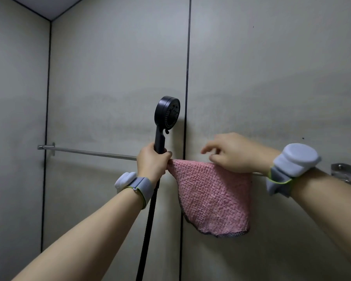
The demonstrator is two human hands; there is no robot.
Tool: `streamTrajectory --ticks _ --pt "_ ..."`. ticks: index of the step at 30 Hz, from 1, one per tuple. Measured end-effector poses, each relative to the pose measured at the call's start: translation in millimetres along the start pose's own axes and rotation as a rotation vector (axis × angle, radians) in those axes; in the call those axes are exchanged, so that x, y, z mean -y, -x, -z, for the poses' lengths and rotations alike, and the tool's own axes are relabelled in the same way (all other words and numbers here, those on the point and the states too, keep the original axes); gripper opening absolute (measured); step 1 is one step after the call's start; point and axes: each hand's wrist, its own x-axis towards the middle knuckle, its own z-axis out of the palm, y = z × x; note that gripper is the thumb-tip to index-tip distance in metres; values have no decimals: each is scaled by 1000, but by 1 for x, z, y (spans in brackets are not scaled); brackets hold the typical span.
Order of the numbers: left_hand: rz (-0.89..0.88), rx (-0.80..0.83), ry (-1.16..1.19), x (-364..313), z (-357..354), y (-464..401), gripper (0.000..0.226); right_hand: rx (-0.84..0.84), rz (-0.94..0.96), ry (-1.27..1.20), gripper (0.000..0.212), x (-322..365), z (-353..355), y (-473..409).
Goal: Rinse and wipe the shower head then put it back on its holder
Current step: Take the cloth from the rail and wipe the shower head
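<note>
My left hand (pixel 152 165) grips the handle of a black shower head (pixel 167 114) and holds it upright in front of the wall, spray face turned right. Its black hose (pixel 149 224) hangs straight down below my wrist. A pink cloth (pixel 213 197) hangs over a chrome rail (pixel 89 152), its left corner touching my left hand. My right hand (pixel 233 153) rests on the cloth's top edge at the rail, fingers loosely bent and partly lifted off it. I see no shower head holder.
Grey wall panels with dark vertical seams (pixel 187 78) fill the view. A chrome fitting (pixel 341 169) is fixed to the wall at the far right. The left wall (pixel 16 118) meets the back wall at a corner.
</note>
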Motion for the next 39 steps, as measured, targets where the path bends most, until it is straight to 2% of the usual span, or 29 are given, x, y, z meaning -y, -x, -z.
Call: streamTrajectory --ticks 2,4,7,11,13,15,17,19,21,24,27,29,31,33,39 --pt "3 32 34 -1 3 2 9 10 117 -20 36 21 -12 -11" --pt "-1 56 62 -1 7 4 12 120 150 39 37 39 -26 -22" --pt "-9 84 106 0 14 7 11 242 23 129 37 49 -35 -43" --pt "-27 111 92 0 16 11 7 376 -111 76 47 50 -40 -64" --pt "-43 131 64 0 13 13 7 378 -121 41 52 47 -39 -64" --pt "-54 156 50 1 10 14 8 306 -95 50 52 40 -29 -53" --pt "-59 161 54 4 9 14 7 164 -74 38 38 24 -12 -35" --pt "-60 152 52 7 7 12 5 112 -86 -13 22 1 6 -10" --pt "-58 147 43 9 3 11 5 169 -125 -43 12 -18 18 17" --pt "-41 154 55 6 0 9 9 247 -175 -81 12 -28 15 38" --pt "-36 158 96 6 6 8 13 376 -263 -157 46 -26 6 41" --pt "-49 170 116 6 10 9 13 419 -296 -200 50 -27 10 42" --pt "-64 194 135 6 13 11 11 337 -255 -169 41 -31 19 40" --pt "-62 219 148 5 12 14 10 232 -225 -169 23 -32 28 41" --pt "18 246 189 5 5 14 15 266 -279 -242 11 -33 17 58"
